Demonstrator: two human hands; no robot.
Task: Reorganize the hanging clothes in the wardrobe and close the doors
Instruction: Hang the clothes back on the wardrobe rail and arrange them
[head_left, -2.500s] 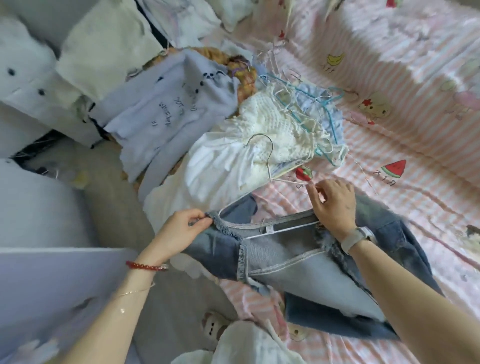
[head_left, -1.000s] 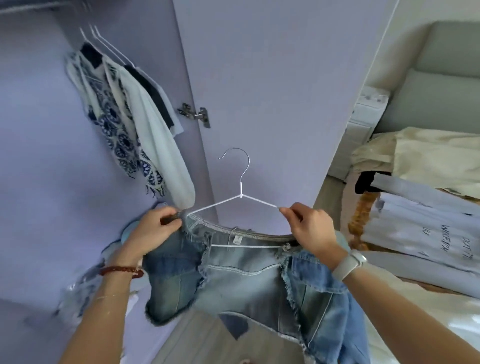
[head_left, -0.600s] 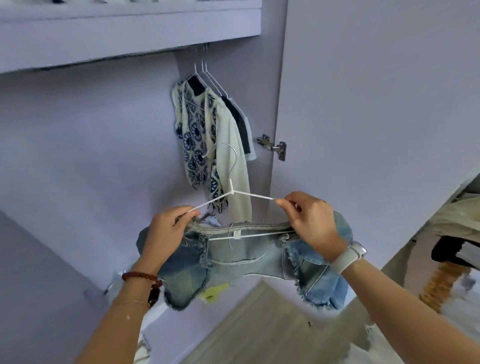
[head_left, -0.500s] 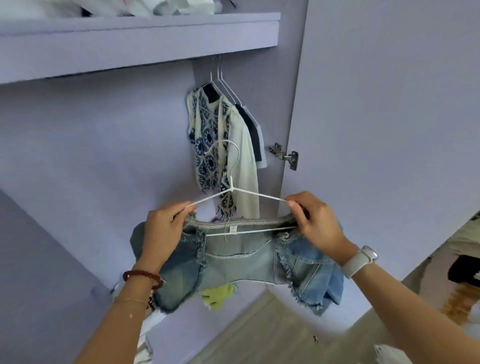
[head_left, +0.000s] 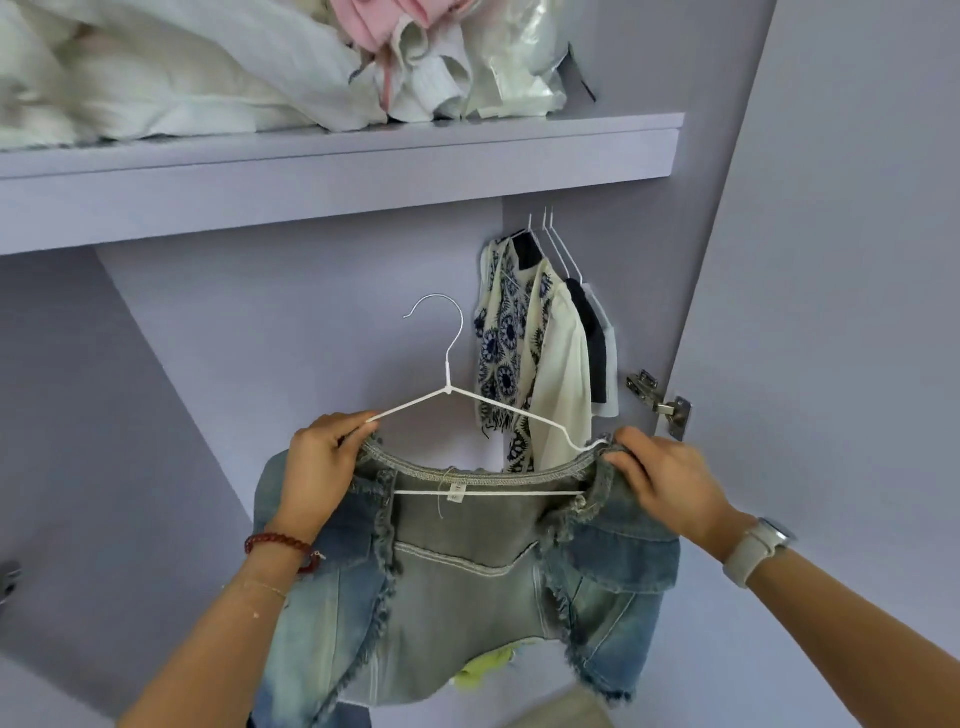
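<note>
— What has changed since half a second ago?

— Both hands have lifted the faded blue denim jacket with frayed edges (head_left: 483, 561) on its thin white wire hanger (head_left: 457, 400) higher toward the lilac wardrobe shelf (head_left: 337, 176). That shelf now fills the upper part of the frame, and the heap of white and pink folded clothes (head_left: 260, 62) on it has come into sight.

— How are the hands placed?

— The left hand (head_left: 322, 467) grips the jacket's left shoulder together with the hanger's left arm, fingers curled round both. The right hand (head_left: 670, 483) pinches the right shoulder and the hanger's right end the same way. A red bead bracelet (head_left: 278, 543) sits on the left wrist and a white smartwatch (head_left: 758, 551) on the right.

— Where is the hanger's hook?

— Upright at centre frame, in open air below the shelf, touching nothing. The rail itself cannot be seen.

— And behind it?

— A cream top with a dark blue floral print (head_left: 519, 353) hangs just right of the hook, with a black garment (head_left: 592, 332) and a white one behind it, on white hangers. Further right, a metal hinge (head_left: 660, 402) joins the open lilac wardrobe door (head_left: 831, 260). A bit of yellow-green fabric (head_left: 488, 670) shows under the jacket's hem.
</note>
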